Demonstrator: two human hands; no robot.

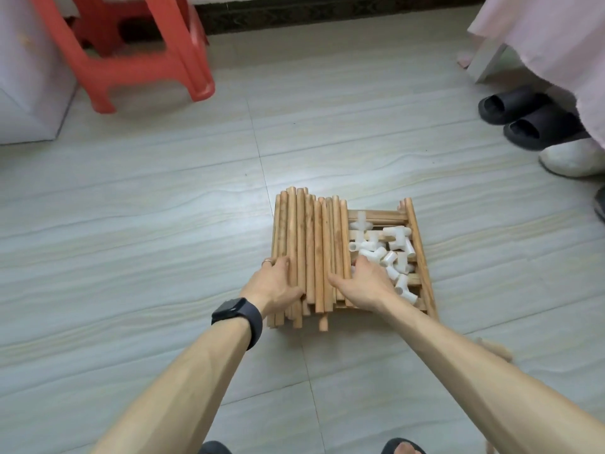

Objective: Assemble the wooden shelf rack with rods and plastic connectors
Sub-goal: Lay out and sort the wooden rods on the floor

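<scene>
Below, left hand (273,283) resting on wooden rods (311,244), right hand (366,283) across rods and white connectors (393,253), grip unclear.

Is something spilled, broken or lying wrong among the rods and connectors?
Nothing looks spilled or broken. The wooden rods lie side by side on the slatted panel; only their ends are uneven. The white connectors sit in a loose heap on the panel, and none is seen on the floor.

A home: tiled floor (163,198), plastic stool (137,50), slippers (523,116).
</scene>
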